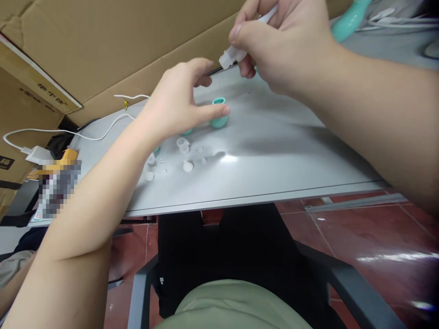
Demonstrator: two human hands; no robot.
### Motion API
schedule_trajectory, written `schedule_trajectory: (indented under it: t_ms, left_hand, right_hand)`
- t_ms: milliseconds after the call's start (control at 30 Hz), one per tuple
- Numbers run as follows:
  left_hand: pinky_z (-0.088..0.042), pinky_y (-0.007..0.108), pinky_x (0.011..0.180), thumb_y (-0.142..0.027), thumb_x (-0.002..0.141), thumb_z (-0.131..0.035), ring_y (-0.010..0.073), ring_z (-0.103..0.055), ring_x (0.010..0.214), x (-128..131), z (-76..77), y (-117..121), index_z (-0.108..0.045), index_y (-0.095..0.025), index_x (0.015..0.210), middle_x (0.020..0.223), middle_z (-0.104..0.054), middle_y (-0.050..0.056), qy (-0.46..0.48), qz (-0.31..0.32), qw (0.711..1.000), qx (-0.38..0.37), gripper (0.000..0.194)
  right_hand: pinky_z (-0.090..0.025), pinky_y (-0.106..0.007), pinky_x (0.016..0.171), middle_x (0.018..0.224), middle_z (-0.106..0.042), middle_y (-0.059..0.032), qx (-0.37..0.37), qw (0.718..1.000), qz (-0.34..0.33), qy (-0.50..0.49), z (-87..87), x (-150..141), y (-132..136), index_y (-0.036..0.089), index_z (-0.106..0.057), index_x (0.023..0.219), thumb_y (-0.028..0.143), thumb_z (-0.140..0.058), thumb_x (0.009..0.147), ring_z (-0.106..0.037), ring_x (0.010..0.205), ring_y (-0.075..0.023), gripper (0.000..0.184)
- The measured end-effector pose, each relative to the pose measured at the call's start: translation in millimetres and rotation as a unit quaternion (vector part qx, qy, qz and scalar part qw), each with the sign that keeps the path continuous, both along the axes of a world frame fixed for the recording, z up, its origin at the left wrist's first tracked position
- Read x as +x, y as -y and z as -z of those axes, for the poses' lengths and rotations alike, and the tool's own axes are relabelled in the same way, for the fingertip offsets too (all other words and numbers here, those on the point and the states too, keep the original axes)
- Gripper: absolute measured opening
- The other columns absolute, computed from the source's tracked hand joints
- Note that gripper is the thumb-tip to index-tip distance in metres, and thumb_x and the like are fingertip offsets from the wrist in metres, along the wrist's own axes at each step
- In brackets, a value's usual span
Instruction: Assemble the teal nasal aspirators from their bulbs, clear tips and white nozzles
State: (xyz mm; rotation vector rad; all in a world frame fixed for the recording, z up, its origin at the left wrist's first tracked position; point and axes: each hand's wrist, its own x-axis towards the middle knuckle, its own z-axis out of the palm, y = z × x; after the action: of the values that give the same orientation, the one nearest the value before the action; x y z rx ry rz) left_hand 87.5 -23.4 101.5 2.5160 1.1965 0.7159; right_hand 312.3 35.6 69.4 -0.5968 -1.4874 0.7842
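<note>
My right hand (277, 41) is raised above the table with its fingers wrapped round a translucent white plastic tube-like piece (229, 58); its near end points down and left. To its left, my left hand (181, 93) is open, thumb stretched out and fingers curved, with nothing in it. The thumb passes in front of a small round teal pot with an open mouth (219, 121); touching or not, I cannot tell. Below that hand lie a translucent plastic cup-like piece (183, 145), a white disc (188, 166) and several tiny rings. My forearm partly hides more teal pots and white pieces.
Cardboard (120, 41) stands along the far edge of the grey table (274, 169). At left are a white cable (106, 132), a charger (39, 155) and a yellow object (70, 156). A teal curved object (350, 23) lies far right. Another person's arm (15, 285) shows lower left.
</note>
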Motion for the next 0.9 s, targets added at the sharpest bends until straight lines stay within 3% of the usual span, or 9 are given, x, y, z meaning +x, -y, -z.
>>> schedule_trajectory:
  t_ms: [100,200,367,500,567,667,800,900]
  left_hand:
    - [-0.064,0.065,0.138,-0.072,0.114,-0.094,0.0457,-0.074,0.17,-3.3,-0.4,16.5,-0.081,-0.034,0.163,0.149,-0.095,0.009,0.052,0.0,0.998,-0.041,0.063]
    - [-0.066,0.067,0.135,-0.085,0.115,-0.087,0.047,-0.074,0.171,1.1,2.3,34.1,-0.08,-0.037,0.166,0.14,-0.097,0.008,0.077,0.013,0.994,-0.082,0.07]
    - [-0.068,0.069,0.13,-0.093,0.111,-0.088,0.048,-0.076,0.168,-6.5,7.6,49.2,-0.082,-0.036,0.16,0.126,-0.098,0.009,0.1,0.039,0.989,-0.106,0.075]
    - [-0.071,0.065,0.12,-0.092,0.107,-0.094,0.0459,-0.084,0.154,-26.1,15.9,39.2,-0.085,-0.033,0.132,0.124,-0.098,0.008,0.157,0.048,0.982,-0.094,0.064]
    - [-0.073,0.06,0.111,-0.086,0.102,-0.103,0.0405,-0.091,0.132,-33.1,21.2,29.7,-0.082,-0.032,0.117,0.121,-0.097,0.007,0.199,0.054,0.975,-0.082,0.06]
    - [-0.074,0.058,0.106,-0.076,0.099,-0.11,0.0333,-0.091,0.112,-37.4,26.9,17.6,-0.081,-0.032,0.114,0.112,-0.096,0.004,0.219,0.044,0.973,-0.062,0.055]
    - [-0.075,0.061,0.105,-0.082,0.094,-0.109,0.0353,-0.09,0.113,-36.4,26.6,16.9,-0.084,-0.035,0.115,0.11,-0.095,0.005,0.165,0.025,0.984,-0.067,0.058]
    - [-0.074,0.058,0.107,-0.079,0.103,-0.101,0.0367,-0.089,0.123,-35.1,24.4,26.3,-0.088,-0.031,0.116,0.121,-0.096,0.008,0.114,-0.008,0.992,-0.062,0.052]
  right_hand:
    - [-0.039,-0.02,0.042,0.064,-0.062,0.0095,0.009,0.998,-0.047,0.03,-0.4,-2.8,9.6,0.023,-0.062,0.083,-0.003,-0.071,0.107,-0.056,0.046,-0.0052,0.036]
    - [-0.048,-0.019,0.047,0.073,-0.061,0.0106,0.037,0.99,-0.111,0.076,1.5,-6.4,20.8,0.023,-0.061,0.095,0.012,-0.091,0.105,-0.063,0.054,-0.0062,0.034]
    - [-0.046,-0.016,0.051,0.077,-0.063,0.0099,0.062,0.965,-0.21,0.146,5.8,-10.3,34.2,0.026,-0.058,0.108,0.057,-0.108,0.105,-0.065,0.063,-0.0075,0.059]
    - [-0.043,-0.017,0.049,0.078,-0.065,0.0106,0.076,0.956,-0.237,0.158,3.8,-10.4,38.0,0.025,-0.056,0.11,0.094,-0.102,0.095,-0.063,0.061,-0.0048,0.084]
    - [-0.043,-0.015,0.05,0.079,-0.068,0.0098,0.069,0.955,-0.236,0.162,2.0,-9.3,39.2,0.023,-0.058,0.108,0.097,-0.099,0.093,-0.063,0.061,-0.0031,0.086]
    - [-0.051,-0.014,0.053,0.077,-0.073,0.0076,0.052,0.961,-0.216,0.166,1.8,-6.0,37.9,0.02,-0.067,0.105,0.093,-0.107,0.087,-0.071,0.065,-0.0051,0.085]
    - [-0.06,-0.019,0.055,0.079,-0.08,0.0014,0.03,0.964,-0.211,0.16,5.6,-3.7,32.3,0.019,-0.072,0.101,0.088,-0.116,0.078,-0.078,0.067,-0.0107,0.085]
    - [-0.061,-0.019,0.057,0.075,-0.078,0.0025,0.017,0.961,-0.225,0.161,5.5,-5.7,34.5,0.021,-0.075,0.1,0.073,-0.117,0.091,-0.075,0.066,-0.0107,0.068]
